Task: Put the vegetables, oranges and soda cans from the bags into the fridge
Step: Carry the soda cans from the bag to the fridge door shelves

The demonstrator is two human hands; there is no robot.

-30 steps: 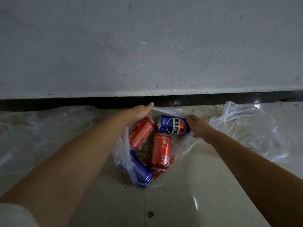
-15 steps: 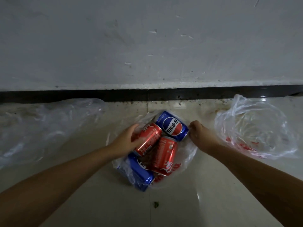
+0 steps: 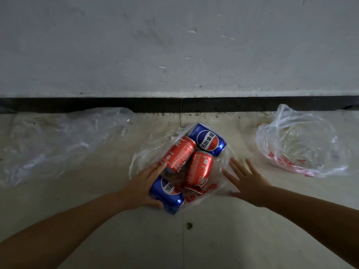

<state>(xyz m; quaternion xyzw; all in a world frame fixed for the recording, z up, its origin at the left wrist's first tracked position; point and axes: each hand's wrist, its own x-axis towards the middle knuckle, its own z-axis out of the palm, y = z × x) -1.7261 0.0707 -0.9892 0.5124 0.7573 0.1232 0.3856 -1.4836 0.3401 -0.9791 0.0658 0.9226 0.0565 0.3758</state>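
Pale floor tiles (image 3: 213, 239) run up to a black skirting strip (image 3: 136, 104) under a scuffed grey wall (image 3: 174, 45), and all I'm working with lies on that floor. Straight ahead of me is the clear plastic bag (image 3: 220, 167), spread flat and open, with four soda cans lying on their sides on it in a tight cluster. Farthest from me is a blue can (image 3: 208, 139), touching the upper red can (image 3: 179, 154), which lies tilted just left of the lower red can (image 3: 199, 170). Nearest me is the second blue can (image 3: 168, 194), at the bag's front left edge.

My left hand (image 3: 142, 186) rests against that near blue can from its left side, the thumb running under its end and the straight fingers reaching up to touch the upper red can's lower end; I'm not wrapping either can. My right hand (image 3: 247, 180) is open with its fingers spread, lying on the bag's plastic just right of the lower red can, not touching any can.

Well off to the left lies a crumpled clear bag (image 3: 64, 140), and to the right another clear bag with red print (image 3: 299, 144), both apart from my hands
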